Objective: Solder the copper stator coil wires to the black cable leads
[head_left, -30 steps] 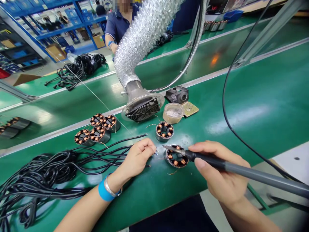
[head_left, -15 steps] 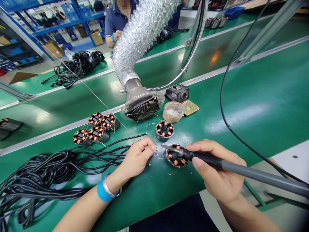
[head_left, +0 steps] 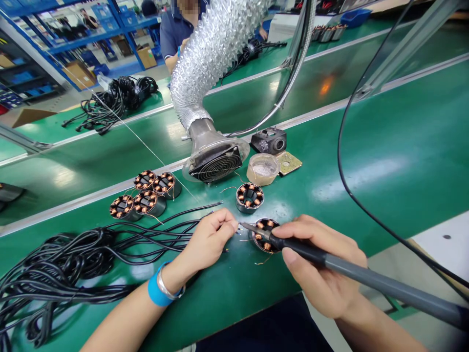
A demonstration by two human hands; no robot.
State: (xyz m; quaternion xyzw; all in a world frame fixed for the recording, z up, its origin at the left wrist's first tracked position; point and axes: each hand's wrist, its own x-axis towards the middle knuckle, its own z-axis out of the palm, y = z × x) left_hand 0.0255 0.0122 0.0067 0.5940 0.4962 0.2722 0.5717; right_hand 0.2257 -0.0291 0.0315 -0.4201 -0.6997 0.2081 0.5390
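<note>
My right hand (head_left: 324,264) holds a soldering iron (head_left: 340,266) like a pen. Its tip points left and comes up close to the fingertips of my left hand (head_left: 212,237). Those fingers are pinched together on a thin cable wire (head_left: 239,226), whose short end pokes out; most of it is hidden by the hand. Under the iron lies a stator with copper windings (head_left: 261,244), partly covered by the iron and my right fingers. A second wound stator (head_left: 249,198) sits just behind it. Black cables (head_left: 146,239) run in beneath my left hand from the left.
Several wound stators (head_left: 148,200) stand at left. A fume extractor hood (head_left: 216,164) hangs over the bench on a silver duct (head_left: 212,58). Near it are a round tub (head_left: 263,171), a sponge (head_left: 289,163) and an iron stand (head_left: 269,142). A co-worker (head_left: 172,34) sits opposite.
My right hand has moved the soldering iron slightly left, bringing its tip to my left fingertips. My left hand has stayed almost still, pinching as before.
</note>
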